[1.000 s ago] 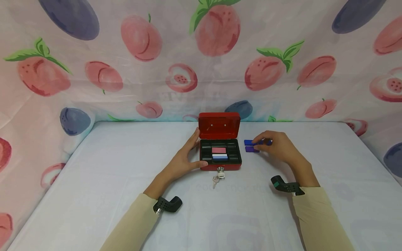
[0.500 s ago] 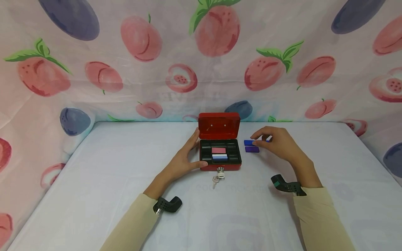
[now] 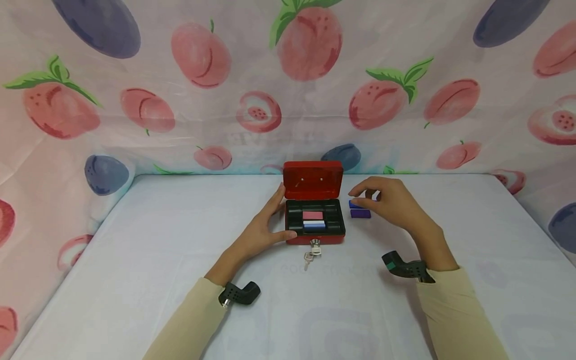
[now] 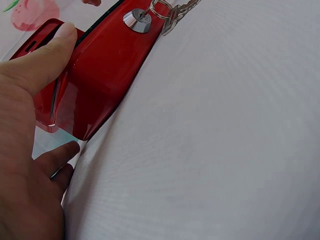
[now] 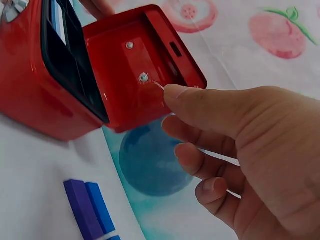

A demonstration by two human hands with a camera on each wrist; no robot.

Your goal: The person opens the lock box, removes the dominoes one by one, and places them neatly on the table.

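A red cash box (image 3: 330, 240) stands with its lid (image 3: 312, 186) raised, showing a black compartment tray. In the tray lie a pink bar (image 3: 312, 215) and white and light blue bars (image 3: 314, 225). My left hand (image 3: 256, 235) rests along the box's left side, its thumb on the front corner (image 4: 62, 37) and its index finger near the hinge. Right of the box, a purple bar (image 5: 82, 210) and a blue bar (image 5: 101, 207) lie on the table. My right hand (image 3: 396, 205) hovers above them, fingers loosely bent and thumb apart, holding nothing.
Keys (image 3: 308, 259) on a ring hang from the lock (image 3: 315, 243) at the box's front. The table has a white cover (image 3: 315, 315). Behind it hangs a fruit-patterned cloth (image 3: 288, 135). Dark wrist cameras (image 3: 243, 293) are strapped to both wrists.
My right hand has come off the purple and blue bars, lifted, and shifted left towards the box. My left hand and the box stay as they were.
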